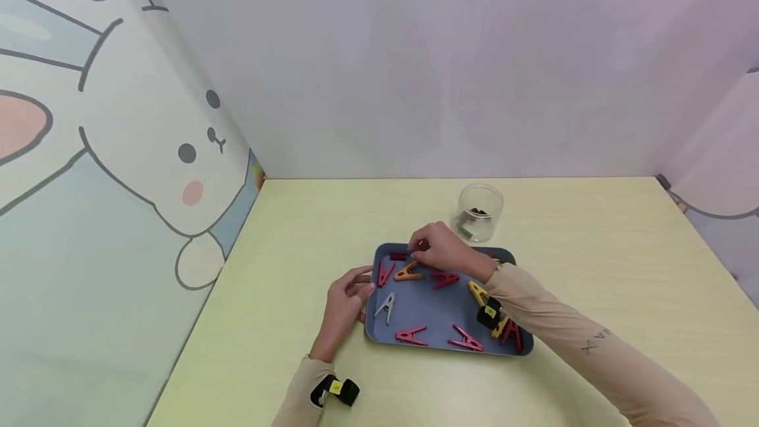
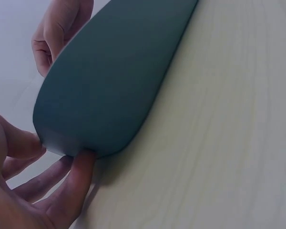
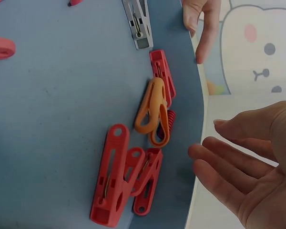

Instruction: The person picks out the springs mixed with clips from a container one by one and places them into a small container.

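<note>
A shallow blue-grey tray (image 1: 427, 312) lies on the table with several clothespins inside. Near its left end are a red clothespin (image 1: 385, 273), an orange clothespin (image 1: 408, 273) and a grey clothespin (image 1: 388, 307). My left hand (image 1: 340, 305) holds the tray's left edge, its thumb and fingers at the rim. Over the tray's far rim is my right hand (image 1: 441, 247), fingers loosely bent. No object shows between those fingers in the right wrist view, where the right hand (image 3: 252, 162) is beside a red clothespin (image 3: 109, 176) and others.
Behind the tray stands a clear glass jar (image 1: 479, 213) with small dark pieces in it. Yellow clothespins (image 1: 477, 294) lie at the tray's right side, partly hidden by the right forearm. A pale wall borders the table (image 1: 593, 249) at the back.
</note>
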A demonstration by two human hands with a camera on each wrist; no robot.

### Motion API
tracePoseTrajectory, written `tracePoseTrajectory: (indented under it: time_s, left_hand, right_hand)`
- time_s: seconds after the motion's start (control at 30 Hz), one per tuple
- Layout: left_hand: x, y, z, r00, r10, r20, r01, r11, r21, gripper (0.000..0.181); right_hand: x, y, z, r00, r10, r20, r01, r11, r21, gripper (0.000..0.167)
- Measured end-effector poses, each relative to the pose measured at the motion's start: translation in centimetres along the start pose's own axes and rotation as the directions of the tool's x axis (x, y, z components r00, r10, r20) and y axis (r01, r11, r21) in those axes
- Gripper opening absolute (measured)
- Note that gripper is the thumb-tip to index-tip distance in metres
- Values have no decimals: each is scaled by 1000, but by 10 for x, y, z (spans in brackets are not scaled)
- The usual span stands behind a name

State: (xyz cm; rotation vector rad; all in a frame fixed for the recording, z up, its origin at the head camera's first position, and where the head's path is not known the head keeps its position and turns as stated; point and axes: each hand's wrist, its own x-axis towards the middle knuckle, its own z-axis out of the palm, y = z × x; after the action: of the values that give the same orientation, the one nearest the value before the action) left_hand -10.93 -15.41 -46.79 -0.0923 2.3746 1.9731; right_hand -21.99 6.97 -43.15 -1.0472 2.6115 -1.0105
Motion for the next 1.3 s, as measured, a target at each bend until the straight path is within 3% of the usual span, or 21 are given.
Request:
tracePoseTrajectory:
  time_s: [0.1,0.43,0.8,1.3]
  left_hand:
    - [-4,11,-1,1000,-3,8,3,1000,4,35]
    - [-4,11,-1,1000,-5,15,5,1000,-5,36]
    - [-4,10,-1,999,-19,28,20,1000,-18,37]
    - [-4,10,-1,1000,-19,24,19,1000,-22,36]
  right_hand:
    - [1,-2,4,1000,9,13,-9,1000,10,9]
    - [7,-3,15,999,6,43,-6,1000,3,12]
    - [11,-8,30,993,93,66,-91,995,-41,14]
    - [14,-16,39,996,78,49,-72,991,-112,10]
